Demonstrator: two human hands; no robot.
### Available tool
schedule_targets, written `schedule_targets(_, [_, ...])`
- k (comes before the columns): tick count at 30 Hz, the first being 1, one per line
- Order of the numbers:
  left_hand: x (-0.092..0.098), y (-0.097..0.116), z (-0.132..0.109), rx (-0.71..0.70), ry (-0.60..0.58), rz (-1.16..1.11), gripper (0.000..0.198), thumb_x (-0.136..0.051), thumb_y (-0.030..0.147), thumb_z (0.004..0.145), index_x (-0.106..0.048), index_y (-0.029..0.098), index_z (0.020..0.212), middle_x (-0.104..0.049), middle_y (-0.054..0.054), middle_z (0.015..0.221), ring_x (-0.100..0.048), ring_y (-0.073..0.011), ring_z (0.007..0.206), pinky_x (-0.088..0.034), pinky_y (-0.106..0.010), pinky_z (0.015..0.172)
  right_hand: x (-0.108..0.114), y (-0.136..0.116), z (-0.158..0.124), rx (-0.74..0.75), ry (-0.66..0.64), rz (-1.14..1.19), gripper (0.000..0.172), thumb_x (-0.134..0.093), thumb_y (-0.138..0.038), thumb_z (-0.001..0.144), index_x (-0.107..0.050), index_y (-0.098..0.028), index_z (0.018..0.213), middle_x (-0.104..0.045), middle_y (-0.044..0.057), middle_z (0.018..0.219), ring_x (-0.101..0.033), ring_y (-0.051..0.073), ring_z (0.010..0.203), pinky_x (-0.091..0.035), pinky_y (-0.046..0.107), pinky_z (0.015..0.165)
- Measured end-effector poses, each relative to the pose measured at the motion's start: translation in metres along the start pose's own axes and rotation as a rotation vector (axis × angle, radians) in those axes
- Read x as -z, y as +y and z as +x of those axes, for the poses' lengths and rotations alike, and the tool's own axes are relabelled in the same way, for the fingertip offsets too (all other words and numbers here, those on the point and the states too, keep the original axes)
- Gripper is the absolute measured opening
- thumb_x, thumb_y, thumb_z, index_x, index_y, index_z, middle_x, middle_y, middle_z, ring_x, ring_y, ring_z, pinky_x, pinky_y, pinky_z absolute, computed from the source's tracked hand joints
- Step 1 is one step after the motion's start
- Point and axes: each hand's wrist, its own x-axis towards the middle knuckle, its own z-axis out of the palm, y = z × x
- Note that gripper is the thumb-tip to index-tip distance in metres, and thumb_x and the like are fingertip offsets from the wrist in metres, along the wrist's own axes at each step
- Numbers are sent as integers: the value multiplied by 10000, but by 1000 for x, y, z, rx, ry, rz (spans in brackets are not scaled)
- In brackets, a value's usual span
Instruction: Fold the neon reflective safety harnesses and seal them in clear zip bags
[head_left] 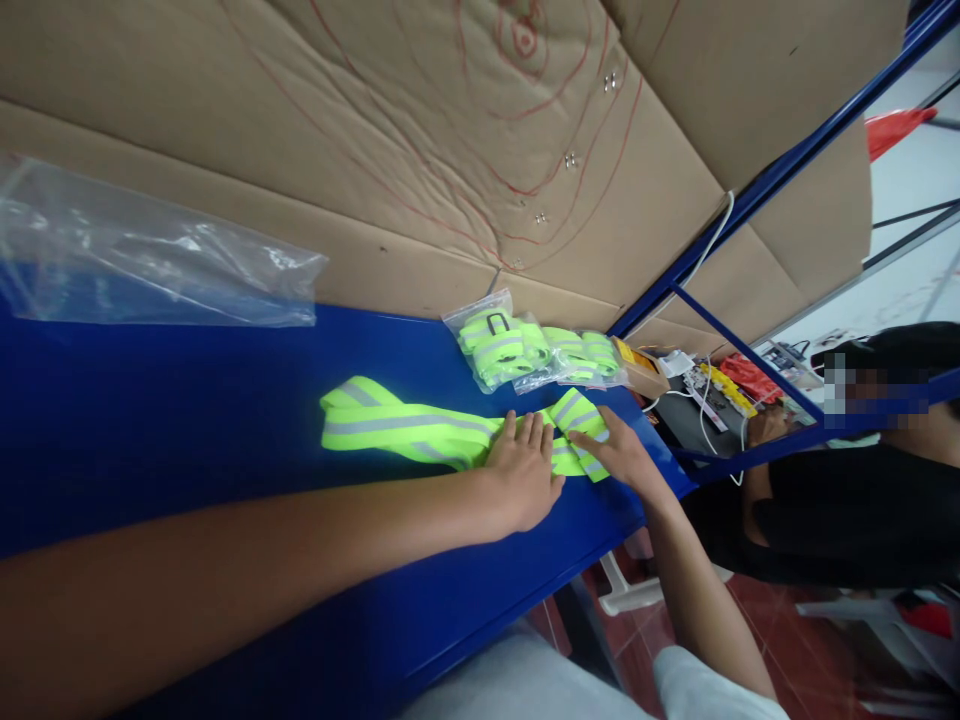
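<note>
A neon-yellow reflective strap (405, 425) with grey stripes lies in loose, flattened loops along the blue table. My left hand (521, 475) rests flat across its middle, fingers stretched out and pressing on the band. At the right end, my right hand (622, 452) grips a folded-over section, the thumb on top of the band. Part of the strap under my left palm is hidden.
Bagged reflective straps (499, 345) lie at the table's back edge beside a small cardboard box (641, 368). A clear plastic bag (157, 250) lies at the left against the cardboard panel (337, 200). Beyond the blue frame (750, 345) at right, a person in black (855, 515) sits.
</note>
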Motion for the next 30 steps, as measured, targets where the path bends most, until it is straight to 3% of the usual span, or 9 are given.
schedule_targets(5, [3,4,4,32,-6,59,792,-319,551,1045,-216,6,1611,-182,-230,1675,-169,-394,1580,-84,-608,1290,3,2,-1,-56,190,-447,536,-591,-423,954,-525,-171,1422,-709,157,1160,-670,314,996,-469,357,761])
schedule_targets(8, [-3,7,9,24,31,109,796,-287,549,1052,-221,-17,1607,-200,-252,1666,-188,-403,1574,-122,-603,1284,-11,-9,-9,72,267,-679,497,-501,-346,1017,-501,-179,1485,-675,181,1191,-633,324,1075,-472,386,830])
schedule_targets(10, [-7,9,10,30,59,134,796,-290,547,1052,-243,-27,1601,-220,-272,1656,-209,-422,1564,-153,-623,1268,-18,-15,-14,195,253,-730,499,-415,-368,1057,-487,-201,1522,-654,187,1199,-609,320,1100,-473,410,880])
schedule_targets(15, [-13,7,10,37,105,131,789,-307,555,1047,-304,-20,1587,-260,-281,1643,-255,-432,1547,-206,-608,1252,-7,2,-9,326,116,-380,498,-313,-416,1080,-573,-238,1465,-646,140,1213,-619,271,1086,-490,422,971])
schedule_targets(19, [-14,5,10,15,127,102,792,-348,551,1037,-328,-32,1574,-271,-291,1632,-264,-448,1540,-205,-633,1242,-1,26,5,190,88,-92,597,-544,-577,960,-637,-128,1342,-678,148,1181,-634,290,1106,-490,433,1002])
schedule_targets(22, [-15,5,8,2,141,95,791,-365,556,1032,-346,-21,1572,-292,-287,1626,-281,-449,1533,-217,-629,1235,-3,29,8,87,7,54,574,-590,-642,901,-679,-137,1160,-706,115,1112,-657,277,1050,-521,403,924])
schedule_targets(24, [-15,6,7,6,156,83,792,-378,564,1028,-346,-6,1577,-311,-278,1623,-309,-438,1524,-232,-618,1230,-4,23,6,54,3,145,551,-640,-615,869,-635,-161,1181,-716,90,1082,-672,254,998,-536,373,862])
schedule_targets(27, [-14,5,7,-3,175,80,800,-386,580,1027,-344,5,1582,-344,-271,1612,-352,-414,1509,-238,-579,1237,1,9,-1,14,52,66,589,-712,-535,838,-557,-181,1282,-721,97,1076,-685,256,957,-529,351,797])
schedule_targets(30, [-9,4,11,1,179,130,788,-403,578,1028,-402,-11,1551,-382,-282,1587,-366,-409,1502,-211,-556,1249,2,-9,-8,-22,181,-277,542,-670,-426,907,-521,-193,1373,-724,122,1032,-683,292,940,-490,346,747])
